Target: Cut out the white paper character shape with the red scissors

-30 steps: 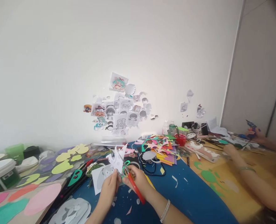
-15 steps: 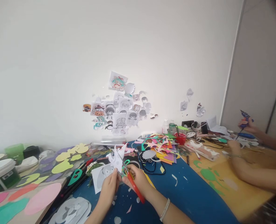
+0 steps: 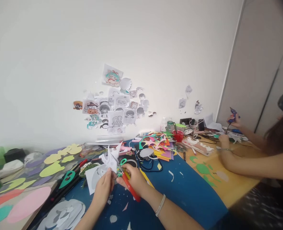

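My left hand (image 3: 104,186) pinches a white paper cutout (image 3: 110,158) with jagged, pointed edges. In my right hand (image 3: 134,179) is a pair of scissors (image 3: 132,189) with red handles, its blades up against the paper. Another pair of scissors with green handles (image 3: 123,161) shows just behind, partly hidden by my hand. Left of the cutout is a printed paper sheet (image 3: 91,181) with a grey drawing. Small paper scraps (image 3: 113,218) lie on the blue table covering (image 3: 179,195) below my hands.
A pile of coloured paper pieces (image 3: 159,145) is behind my right hand, near a red tub (image 3: 178,136). Stacked grey-white cutouts (image 3: 62,215) and yellow shapes (image 3: 51,170) lie leftward. At right, a co-worker's arm (image 3: 247,164) rests over the yellow table; their hand holds a blue glue gun (image 3: 233,115).
The view has shifted to the right, so most things appear further left. My hands keep hold of the paper and scissors. More of the co-worker is visible.
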`<state>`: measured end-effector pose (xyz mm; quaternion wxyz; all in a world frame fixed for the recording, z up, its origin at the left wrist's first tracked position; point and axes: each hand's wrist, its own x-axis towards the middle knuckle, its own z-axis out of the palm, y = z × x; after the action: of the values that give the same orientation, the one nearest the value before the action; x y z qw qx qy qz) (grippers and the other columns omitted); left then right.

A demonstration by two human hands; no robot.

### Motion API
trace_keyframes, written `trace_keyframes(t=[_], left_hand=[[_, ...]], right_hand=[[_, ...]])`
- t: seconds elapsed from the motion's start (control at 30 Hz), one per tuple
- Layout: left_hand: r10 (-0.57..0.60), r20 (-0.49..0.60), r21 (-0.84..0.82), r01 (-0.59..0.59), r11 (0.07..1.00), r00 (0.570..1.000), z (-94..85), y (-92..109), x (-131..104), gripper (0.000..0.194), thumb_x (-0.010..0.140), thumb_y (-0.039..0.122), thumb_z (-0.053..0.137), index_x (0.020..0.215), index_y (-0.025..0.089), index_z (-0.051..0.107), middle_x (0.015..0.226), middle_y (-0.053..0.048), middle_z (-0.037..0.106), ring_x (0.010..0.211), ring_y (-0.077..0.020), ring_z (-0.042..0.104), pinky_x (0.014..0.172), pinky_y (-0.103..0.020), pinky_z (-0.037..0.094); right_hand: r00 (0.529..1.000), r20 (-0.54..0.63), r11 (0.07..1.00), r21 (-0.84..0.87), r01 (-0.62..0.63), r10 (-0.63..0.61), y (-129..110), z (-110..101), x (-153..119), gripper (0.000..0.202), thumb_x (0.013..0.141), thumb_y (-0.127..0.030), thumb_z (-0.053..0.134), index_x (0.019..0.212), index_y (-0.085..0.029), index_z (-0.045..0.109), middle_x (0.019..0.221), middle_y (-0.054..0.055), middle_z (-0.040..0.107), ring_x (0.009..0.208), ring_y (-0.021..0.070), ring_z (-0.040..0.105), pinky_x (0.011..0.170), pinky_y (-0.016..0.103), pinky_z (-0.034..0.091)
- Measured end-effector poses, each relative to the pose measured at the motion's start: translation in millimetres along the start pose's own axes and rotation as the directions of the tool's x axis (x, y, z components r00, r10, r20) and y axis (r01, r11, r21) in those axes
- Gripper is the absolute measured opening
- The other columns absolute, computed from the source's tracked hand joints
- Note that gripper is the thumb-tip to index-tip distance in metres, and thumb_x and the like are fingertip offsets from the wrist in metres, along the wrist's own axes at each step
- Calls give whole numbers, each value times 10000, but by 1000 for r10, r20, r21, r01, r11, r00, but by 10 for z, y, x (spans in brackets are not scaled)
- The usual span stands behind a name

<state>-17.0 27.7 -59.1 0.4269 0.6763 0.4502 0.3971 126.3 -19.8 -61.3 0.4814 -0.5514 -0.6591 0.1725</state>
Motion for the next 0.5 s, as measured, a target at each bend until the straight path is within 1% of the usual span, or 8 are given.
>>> trace_keyframes(t=[0.07, 0.17, 0.23, 0.3, 0.37, 0.43, 0.5], left_hand=[[1, -10, 5, -1, 1000, 1000, -7, 8, -3, 525, 810, 633, 273, 606, 206, 501, 363, 30, 402, 418, -178, 423, 503, -296, 352], [-27, -22, -11, 26, 1000, 999, -14, -7, 4, 504, 803, 637, 267, 635, 217, 489, 368, 33, 394, 394, -181, 407, 469, -295, 336], [-29, -9, -5, 29, 1000, 1000, -21, -30, 14, 497, 809, 621, 264, 573, 225, 451, 369, 26, 382, 389, -178, 404, 459, -294, 330], [-19, 0, 22, 19, 1000, 1000, -29, -47, 22, 522, 825, 592, 252, 465, 233, 374, 365, 8, 368, 396, -170, 410, 464, -290, 330], [-10, -3, 30, 10, 1000, 1000, -34, -45, 23, 537, 836, 569, 253, 424, 234, 335, 359, 3, 356, 393, -161, 408, 461, -285, 327], [-7, -21, -11, 7, 1000, 1000, -28, -22, 12, 512, 834, 574, 260, 506, 219, 427, 365, 22, 358, 370, -156, 390, 432, -277, 313], [4, -51, -66, -8, 998, 999, -11, 14, -11, 493, 827, 593, 258, 696, 194, 516, 372, 49, 369, 347, -155, 373, 402, -265, 295]], right_hand=[[1000, 4, 1000, -12, -7, 7, -28, -14, -8, 473, 700, -367, 708, 1140, -247, 584, 836, 20, 684, 715, 198, 639, 585, 238, 450], [1000, 0, 1000, -13, -10, 10, -41, -19, -17, 486, 696, -376, 713, 1145, -250, 579, 898, 32, 692, 794, 222, 647, 638, 256, 465], [1000, 4, 1000, 5, -13, 13, -38, -16, -20, 484, 703, -378, 708, 1148, -243, 574, 910, 35, 692, 801, 219, 646, 648, 258, 468], [1000, 4, 1000, 26, -6, 6, -29, -13, -17, 470, 714, -379, 700, 1145, -238, 574, 895, 32, 688, 780, 205, 642, 641, 251, 468], [1000, -5, 999, 38, 5, -5, -13, -16, -9, 455, 716, -380, 697, 1133, -239, 578, 868, 26, 681, 756, 193, 637, 633, 247, 465], [1000, -22, 999, 48, 13, -12, 11, -27, 5, 445, 711, -380, 701, 1116, -238, 583, 844, 22, 675, 739, 188, 631, 631, 249, 465], [999, -43, 997, 73, 17, -14, 43, -43, 21, 426, 716, -379, 694, 1099, -225, 586, 833, 26, 669, 733, 185, 626, 629, 252, 467]])
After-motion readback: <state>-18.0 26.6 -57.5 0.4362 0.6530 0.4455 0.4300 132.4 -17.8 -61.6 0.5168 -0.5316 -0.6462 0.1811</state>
